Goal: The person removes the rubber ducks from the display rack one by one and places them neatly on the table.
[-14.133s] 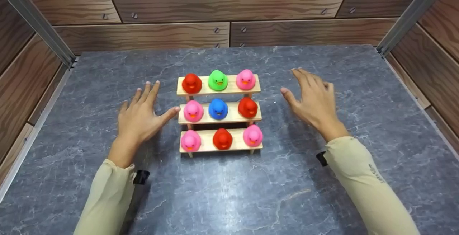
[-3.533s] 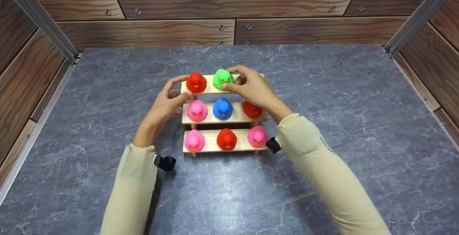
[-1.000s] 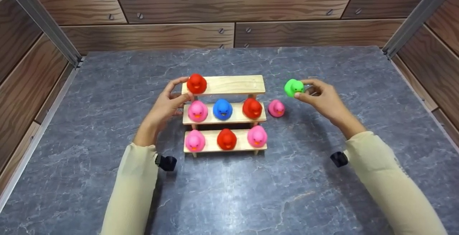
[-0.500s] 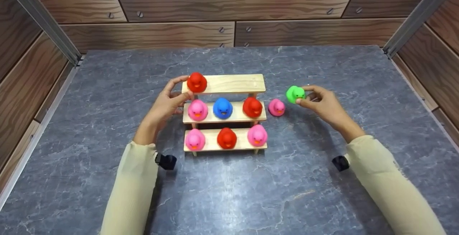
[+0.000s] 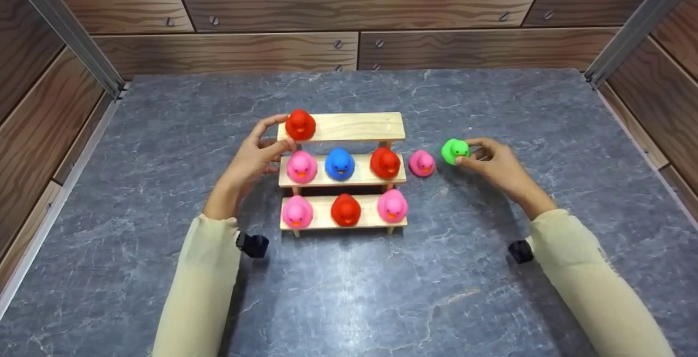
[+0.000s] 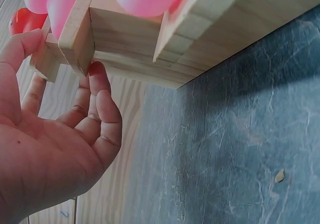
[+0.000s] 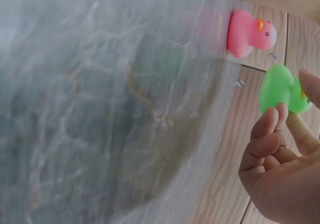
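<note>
A three-tier wooden stand bears several rubber ducks. My left hand grips the left end of its top shelf between thumb and fingers, beside a red duck; in the left wrist view the thumb presses on the shelf end. My right hand pinches a green rubber duck between thumb and fingers, right of the stand. In the right wrist view the green duck hangs close over the table, near a pink duck that stands on the tabletop.
The middle shelf holds a pink, a blue and a red duck; the bottom one has a pink, a red and a pink duck. Wood-patterned walls enclose the grey marbled table at back and sides.
The pink duck went from the top shelf to the table, and the right hand took the green duck off too, lately lowering it. The left hand took hold of the stand.
</note>
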